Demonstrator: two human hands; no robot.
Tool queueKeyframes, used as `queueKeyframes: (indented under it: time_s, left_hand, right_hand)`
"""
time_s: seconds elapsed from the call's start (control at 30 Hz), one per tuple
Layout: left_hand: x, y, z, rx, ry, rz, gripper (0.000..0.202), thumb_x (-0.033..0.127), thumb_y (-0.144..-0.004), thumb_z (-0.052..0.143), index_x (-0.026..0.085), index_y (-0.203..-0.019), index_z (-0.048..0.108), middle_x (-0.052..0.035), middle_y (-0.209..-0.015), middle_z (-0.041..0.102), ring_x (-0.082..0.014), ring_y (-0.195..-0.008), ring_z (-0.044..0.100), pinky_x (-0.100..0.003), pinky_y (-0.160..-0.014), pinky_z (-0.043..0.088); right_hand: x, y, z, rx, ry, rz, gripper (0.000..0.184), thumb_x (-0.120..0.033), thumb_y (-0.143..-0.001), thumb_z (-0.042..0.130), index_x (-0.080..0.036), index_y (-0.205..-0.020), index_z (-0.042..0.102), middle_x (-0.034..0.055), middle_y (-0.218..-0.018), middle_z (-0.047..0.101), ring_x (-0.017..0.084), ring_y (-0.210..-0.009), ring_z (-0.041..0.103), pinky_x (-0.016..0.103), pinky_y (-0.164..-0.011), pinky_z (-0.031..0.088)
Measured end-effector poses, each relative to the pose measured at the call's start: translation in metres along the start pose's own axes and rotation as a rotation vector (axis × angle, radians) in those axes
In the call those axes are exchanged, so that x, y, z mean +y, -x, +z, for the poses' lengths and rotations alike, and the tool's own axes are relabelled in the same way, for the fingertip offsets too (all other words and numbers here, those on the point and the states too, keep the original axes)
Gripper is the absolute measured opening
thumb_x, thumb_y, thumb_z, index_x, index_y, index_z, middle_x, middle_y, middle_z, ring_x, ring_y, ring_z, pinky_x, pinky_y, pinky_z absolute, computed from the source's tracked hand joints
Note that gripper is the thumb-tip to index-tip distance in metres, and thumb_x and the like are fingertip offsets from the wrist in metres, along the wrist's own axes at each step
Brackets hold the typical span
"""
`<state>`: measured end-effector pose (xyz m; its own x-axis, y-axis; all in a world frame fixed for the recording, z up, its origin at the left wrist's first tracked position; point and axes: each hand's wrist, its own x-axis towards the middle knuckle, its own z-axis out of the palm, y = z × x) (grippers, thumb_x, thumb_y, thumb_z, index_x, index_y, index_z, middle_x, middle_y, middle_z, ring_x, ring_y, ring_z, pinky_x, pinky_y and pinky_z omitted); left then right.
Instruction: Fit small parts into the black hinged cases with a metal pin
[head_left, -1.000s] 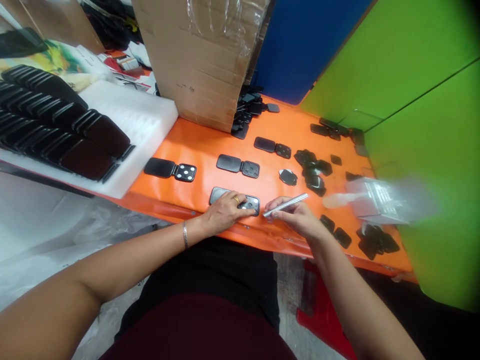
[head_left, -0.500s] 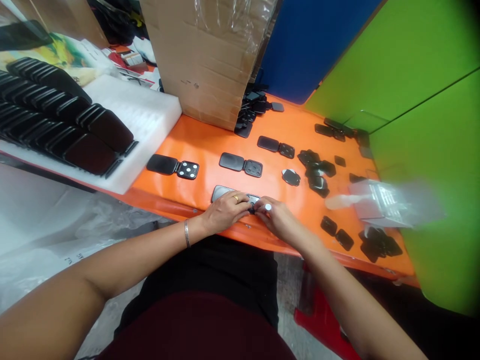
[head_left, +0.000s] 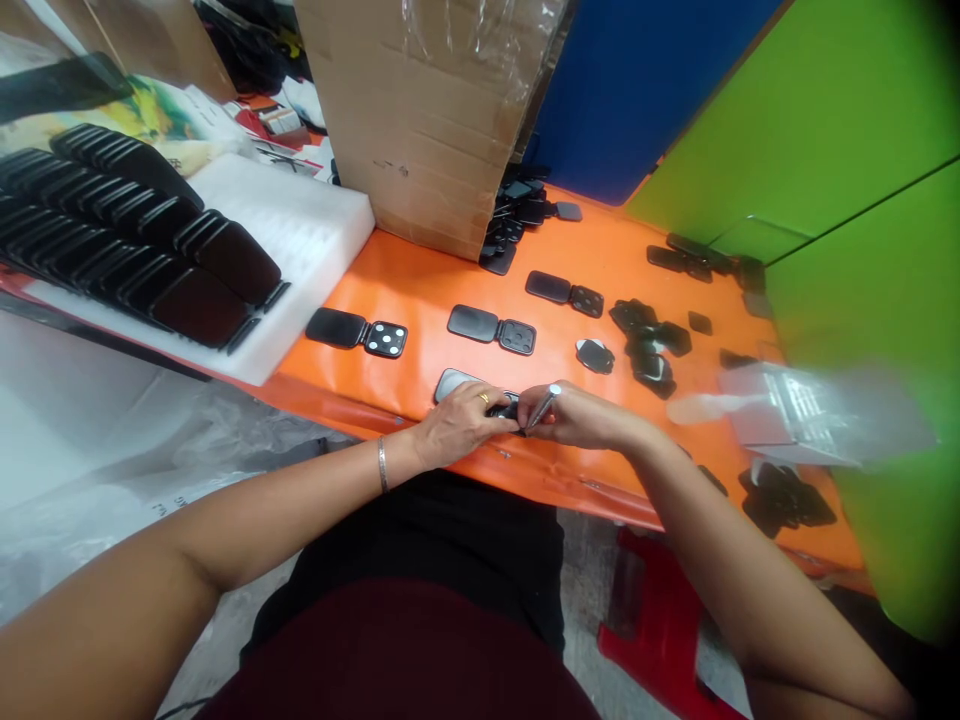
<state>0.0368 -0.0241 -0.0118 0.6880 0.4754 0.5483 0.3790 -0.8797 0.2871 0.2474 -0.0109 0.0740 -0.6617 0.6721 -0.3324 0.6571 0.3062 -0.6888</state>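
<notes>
- Left hand (head_left: 459, 425): laid across the hinged black case (head_left: 452, 382), fingers and thumb bent over it; whether it grips or only presses cannot be told.
- Right hand (head_left: 568, 416): closed on a silver pen-like tool (head_left: 541, 409), slanted with its lower end toward the case; contact at the tip is too small to confirm.
- Position of case: flat on the orange counter (head_left: 420, 270), near the front edge and directly before the person.
- Orientation: long axis runs left to right, roughly along the counter's front edge, the right end slightly closer to the person.
- Relation: left hand nearer, covering the middle; right hand at the right end, fingertips just beside or on it.
- Surroundings: a white-dotted case (head_left: 386, 339) lies beyond the left hand; loose black parts (head_left: 651, 342) lie beyond the right.
</notes>
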Motion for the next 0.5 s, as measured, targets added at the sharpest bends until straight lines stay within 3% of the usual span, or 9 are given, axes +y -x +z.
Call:
queueKeyframes:
  time_s: [0.17,0.33,0.43,0.5]
  left_hand:
    - [0.0,-0.001,-0.001,-0.053,0.0,0.007,0.022,0.027,-0.094,0.054,0.032,-0.107,0.07,-0.0055,-0.106,0.061,-0.0193,-0.099,0.055,-0.035,-0.089,0.044]
    - [0.0,-0.002,-0.002,-0.094,-0.016,-0.015,0.02,0.033,-0.093,0.055,0.035,-0.105,0.071,-0.0056,-0.104,0.059,-0.0211,-0.098,0.054,-0.036,-0.086,0.044]
    - [-0.001,-0.004,-0.003,-0.12,-0.04,0.0,0.021,0.033,-0.093,0.055,0.037,-0.108,0.07,-0.006,-0.102,0.059,-0.0212,-0.095,0.055,-0.036,-0.083,0.044]
    - [-0.001,-0.004,-0.003,-0.118,-0.048,0.002,0.021,0.032,-0.092,0.057,0.038,-0.108,0.07,-0.006,-0.102,0.059,-0.021,-0.095,0.055,-0.036,-0.083,0.044]
  right_hand:
    - [-0.007,0.002,-0.002,-0.039,0.032,0.023,0.004,-0.018,-0.074,0.06,-0.019,-0.076,0.064,-0.0013,-0.064,0.06,0.012,-0.056,0.049,0.023,-0.05,0.038]
    - [-0.003,0.006,0.001,0.003,-0.069,0.046,0.003,-0.019,-0.076,0.061,-0.019,-0.077,0.063,0.0001,-0.072,0.064,0.012,-0.061,0.053,0.024,-0.055,0.042]
    - [0.008,0.015,-0.001,-0.035,-0.23,0.05,0.009,-0.025,-0.076,0.066,-0.017,-0.08,0.064,0.0014,-0.076,0.065,0.015,-0.068,0.059,0.026,-0.062,0.047]
    - [0.016,0.026,0.0,0.01,-0.407,0.073,0.016,-0.03,-0.074,0.071,-0.017,-0.081,0.065,0.0033,-0.079,0.067,0.017,-0.074,0.063,0.03,-0.068,0.052]
